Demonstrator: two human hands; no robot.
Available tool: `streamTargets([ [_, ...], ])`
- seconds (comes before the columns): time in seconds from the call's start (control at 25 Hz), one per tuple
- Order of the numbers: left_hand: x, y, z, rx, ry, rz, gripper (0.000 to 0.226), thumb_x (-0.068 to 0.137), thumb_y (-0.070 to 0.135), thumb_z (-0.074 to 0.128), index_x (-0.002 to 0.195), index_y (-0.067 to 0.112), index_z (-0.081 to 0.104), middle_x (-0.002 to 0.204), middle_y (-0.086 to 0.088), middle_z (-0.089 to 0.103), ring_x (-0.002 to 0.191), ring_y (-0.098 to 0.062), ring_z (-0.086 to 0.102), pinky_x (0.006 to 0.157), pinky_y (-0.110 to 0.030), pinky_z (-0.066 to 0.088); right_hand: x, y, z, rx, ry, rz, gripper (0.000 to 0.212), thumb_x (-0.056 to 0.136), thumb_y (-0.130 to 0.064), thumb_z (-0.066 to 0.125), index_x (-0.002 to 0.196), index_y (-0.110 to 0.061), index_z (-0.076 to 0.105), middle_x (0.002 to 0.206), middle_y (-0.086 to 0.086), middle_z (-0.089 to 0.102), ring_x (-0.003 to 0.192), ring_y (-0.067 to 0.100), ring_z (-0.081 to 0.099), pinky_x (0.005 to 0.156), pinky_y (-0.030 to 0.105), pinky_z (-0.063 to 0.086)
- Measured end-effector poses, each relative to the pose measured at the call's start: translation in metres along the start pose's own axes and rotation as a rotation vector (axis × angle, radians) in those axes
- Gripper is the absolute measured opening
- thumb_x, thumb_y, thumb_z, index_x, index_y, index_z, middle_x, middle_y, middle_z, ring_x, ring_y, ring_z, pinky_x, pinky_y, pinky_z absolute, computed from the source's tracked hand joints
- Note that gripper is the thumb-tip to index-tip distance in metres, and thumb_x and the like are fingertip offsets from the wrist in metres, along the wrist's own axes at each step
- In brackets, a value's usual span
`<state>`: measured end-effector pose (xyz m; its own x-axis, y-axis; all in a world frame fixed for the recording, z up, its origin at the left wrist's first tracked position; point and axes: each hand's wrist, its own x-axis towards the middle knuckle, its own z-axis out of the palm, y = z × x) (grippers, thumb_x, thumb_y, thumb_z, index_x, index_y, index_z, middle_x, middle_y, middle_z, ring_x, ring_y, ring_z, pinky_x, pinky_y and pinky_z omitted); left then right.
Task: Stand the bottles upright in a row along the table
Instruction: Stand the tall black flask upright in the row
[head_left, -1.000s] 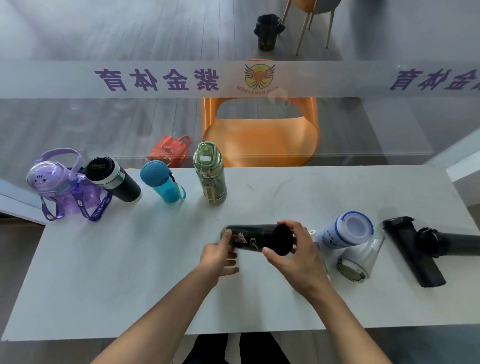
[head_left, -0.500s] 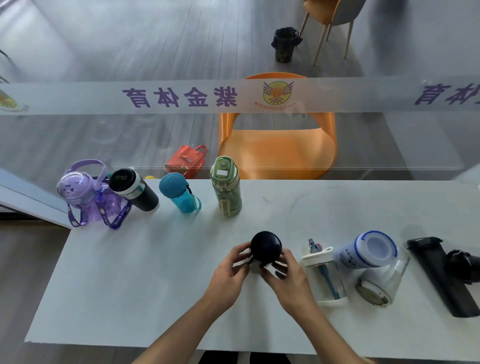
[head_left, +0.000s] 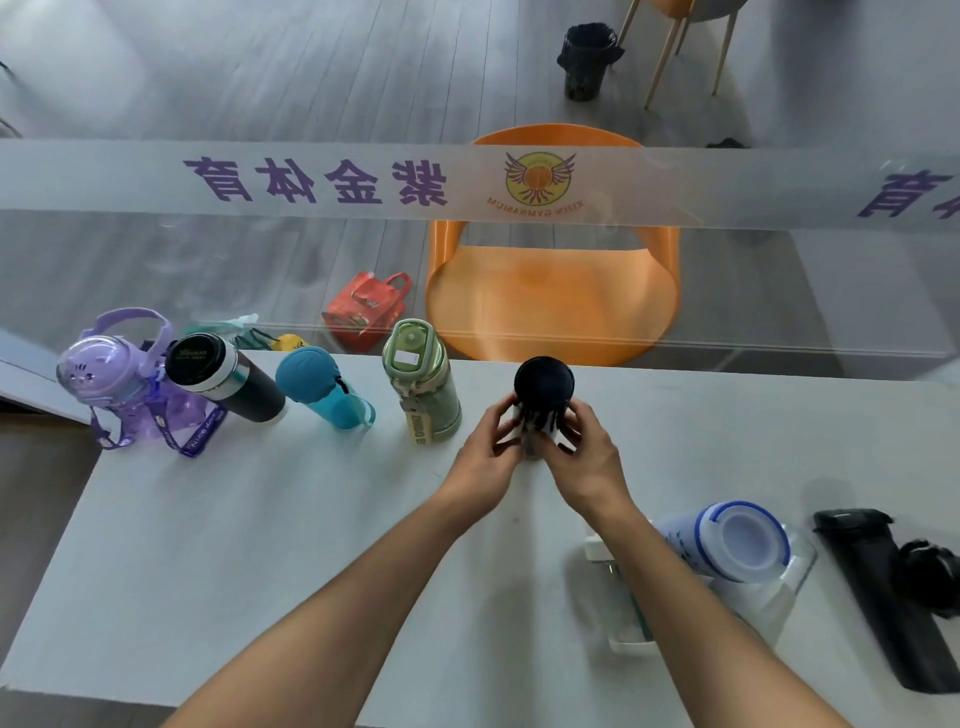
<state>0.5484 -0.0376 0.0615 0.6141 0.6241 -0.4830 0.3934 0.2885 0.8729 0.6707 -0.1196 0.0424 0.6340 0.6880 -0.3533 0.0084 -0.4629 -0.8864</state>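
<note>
A black bottle with a black cap (head_left: 543, 384) stands upright near the table's far edge, just right of the green bottle (head_left: 423, 384). My left hand (head_left: 491, 447) and my right hand (head_left: 584, 452) both wrap its lower body. Left of it an upright row runs along the far edge: a purple bottle (head_left: 111, 371), a black flask (head_left: 223, 376), a teal bottle (head_left: 322, 387), then the green one. At the right, lying down, are a white and blue bottle (head_left: 727, 540), a clear bottle (head_left: 618, 597) partly hidden by my right forearm, and a black bottle (head_left: 883, 592).
The white table (head_left: 260, 545) ends at a glass wall with a printed band. Behind the glass stand an orange chair (head_left: 550, 291), a red bag (head_left: 366, 306) and a black bin (head_left: 587, 60) on the floor.
The black bottle went from lying flat in my hands to upright, then moved away from me to the far edge beside the green bottle. Both hands stayed on it.
</note>
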Motion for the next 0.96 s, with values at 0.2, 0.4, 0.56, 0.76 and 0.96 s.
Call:
streamTargets([
  [0.2,0.011,0.008,0.011,-0.032,0.017,-0.002,0.066,0.094,-0.006,0.044,0.149,0.029,0.033,0.135,0.008,0.051,0.119,-0.005,0.055,0.085,-0.008,0.051,0.017,-0.001,-0.01,0.023,-0.029,0.009,0.055,0.083,-0.033,0.077,0.133,-0.032,0.053,0.13,-0.007,0.064,0.114,0.004,0.06,0.094,0.024,0.051],
  [0.4,0.011,0.015,0.015,-0.043,0.038,-0.008,0.068,0.094,-0.009,0.042,0.151,0.026,0.029,0.134,0.008,0.048,0.116,-0.004,0.053,0.082,-0.007,0.052,0.024,-0.003,-0.014,0.023,-0.066,-0.005,0.054,0.086,-0.027,0.074,0.134,-0.032,0.051,0.133,-0.005,0.063,0.116,0.007,0.058,0.1,0.031,0.051],
  [0.56,0.011,0.015,0.015,-0.046,0.036,-0.011,0.07,0.095,-0.007,0.043,0.152,0.031,0.027,0.136,0.01,0.046,0.109,0.002,0.055,0.081,-0.009,0.053,0.028,-0.003,-0.014,0.009,-0.093,-0.013,0.055,0.087,-0.021,0.072,0.136,-0.032,0.05,0.133,-0.006,0.062,0.119,0.01,0.058,0.101,0.032,0.049],
  [0.76,0.014,0.01,0.014,-0.022,0.03,-0.01,0.074,0.094,-0.005,0.043,0.151,0.038,0.025,0.141,0.014,0.044,0.109,0.009,0.056,0.089,-0.026,0.051,0.027,-0.005,-0.013,-0.018,-0.125,-0.005,0.061,0.088,-0.019,0.069,0.141,-0.035,0.044,0.137,-0.007,0.058,0.123,0.012,0.055,0.102,0.034,0.048],
  [0.96,0.013,0.016,0.007,0.087,0.004,-0.021,0.078,0.093,0.001,0.044,0.152,0.045,0.018,0.153,0.012,0.037,0.1,0.01,0.056,0.091,-0.036,0.051,0.023,-0.009,-0.011,-0.055,-0.121,0.07,0.071,0.091,-0.022,0.066,0.152,-0.033,0.031,0.153,0.002,0.046,0.137,0.024,0.049,0.105,0.038,0.047],
])
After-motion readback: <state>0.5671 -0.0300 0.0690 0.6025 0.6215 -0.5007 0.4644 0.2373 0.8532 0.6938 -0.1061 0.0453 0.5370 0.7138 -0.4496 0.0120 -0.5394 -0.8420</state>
